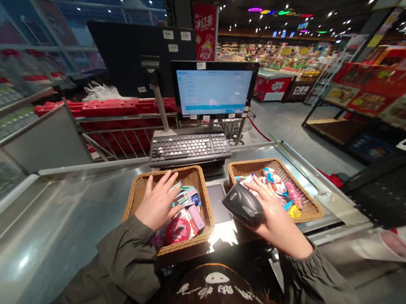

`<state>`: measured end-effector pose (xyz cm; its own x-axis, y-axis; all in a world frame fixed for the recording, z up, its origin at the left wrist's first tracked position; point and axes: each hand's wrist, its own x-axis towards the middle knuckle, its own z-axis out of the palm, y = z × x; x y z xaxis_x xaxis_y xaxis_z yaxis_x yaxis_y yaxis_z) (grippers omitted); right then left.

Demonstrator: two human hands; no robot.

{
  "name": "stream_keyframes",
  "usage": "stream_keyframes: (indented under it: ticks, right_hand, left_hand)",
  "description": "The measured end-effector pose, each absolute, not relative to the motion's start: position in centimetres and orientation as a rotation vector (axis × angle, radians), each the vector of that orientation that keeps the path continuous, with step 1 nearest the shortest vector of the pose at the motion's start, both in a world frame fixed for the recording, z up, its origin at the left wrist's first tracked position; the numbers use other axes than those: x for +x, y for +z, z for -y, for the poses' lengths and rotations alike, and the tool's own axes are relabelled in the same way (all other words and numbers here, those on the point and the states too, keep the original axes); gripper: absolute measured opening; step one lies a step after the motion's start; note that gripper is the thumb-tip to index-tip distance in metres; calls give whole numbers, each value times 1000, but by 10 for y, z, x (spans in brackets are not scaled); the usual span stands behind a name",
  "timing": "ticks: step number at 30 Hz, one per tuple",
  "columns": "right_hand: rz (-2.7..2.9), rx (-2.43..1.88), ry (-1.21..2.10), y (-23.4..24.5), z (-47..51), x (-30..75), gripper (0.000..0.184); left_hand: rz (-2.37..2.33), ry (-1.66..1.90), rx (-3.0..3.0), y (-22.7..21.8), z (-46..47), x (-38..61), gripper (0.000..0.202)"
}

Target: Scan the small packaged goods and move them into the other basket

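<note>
My left hand (pixel 158 203) is spread over the left wicker basket (pixel 135 191), its fingers apart and nothing in them. That basket holds small packaged goods, among them a round red package (pixel 177 230) and a pink-purple box (pixel 196 217). My right hand (pixel 271 214) is wrapped around a black handheld barcode scanner (pixel 244 205), its head pointing left. The scanner is between the two baskets, over the near-left edge of the right wicker basket (pixel 310 206). Inside the right basket are colourful wrapped items, including a pink packet (pixel 293 194) and a yellow piece (pixel 294 211).
A black keyboard (pixel 191 149) lies behind the baskets, below a lit monitor (pixel 214 91). The back of a second dark screen (pixel 126 58) stands to the left. A metal counter (pixel 62 225) runs underneath. Shelves with red boxes (pixel 371 85) are on the right.
</note>
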<state>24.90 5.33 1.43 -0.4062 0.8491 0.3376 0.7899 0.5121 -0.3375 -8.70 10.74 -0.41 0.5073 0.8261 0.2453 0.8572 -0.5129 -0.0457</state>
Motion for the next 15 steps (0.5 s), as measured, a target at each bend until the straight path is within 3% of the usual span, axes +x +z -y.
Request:
stream_keyframes:
  ticks: [10, 15]
  right_hand:
    - [2017, -1624, 41, 7, -32, 340, 59]
    - [1888, -1756, 56, 0, -16, 378, 62]
  left_hand:
    - [979, -455, -2819, 15, -163, 52, 50]
    - [705, -381, -2929, 3, -198, 135, 37]
